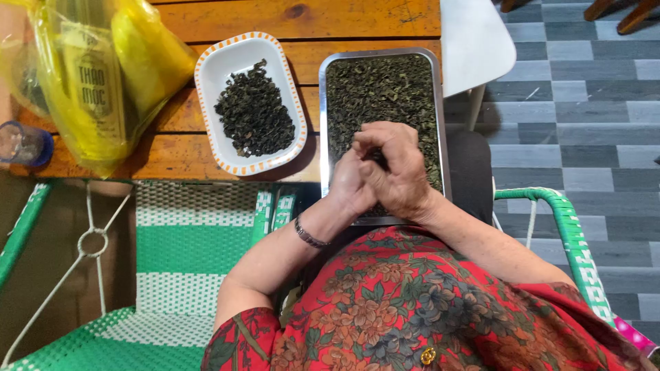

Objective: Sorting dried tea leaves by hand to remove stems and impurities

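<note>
A metal tray (322, 103) full of dark green dried leaves (378, 89) rests half on the wooden table edge and half on my lap. Both hands are pressed together over its near part. My right hand (399, 168) lies on top, fingers curled, and my left hand (350, 185), with a bracelet on the wrist, sits under it. Something dark shows between the fingers; what it is I cannot make out. To the left stands a white oval dish (213, 69) with an orange-marked rim, holding a pile of darker rolled leaves (253, 113).
A yellow plastic bag (103, 75) with a package inside lies at the table's left, next to a blue-rimmed glass (24, 144). A green and white woven chair (185, 254) stands at my left. A white chair (474, 41) and grey tiled floor (577, 117) are at the right.
</note>
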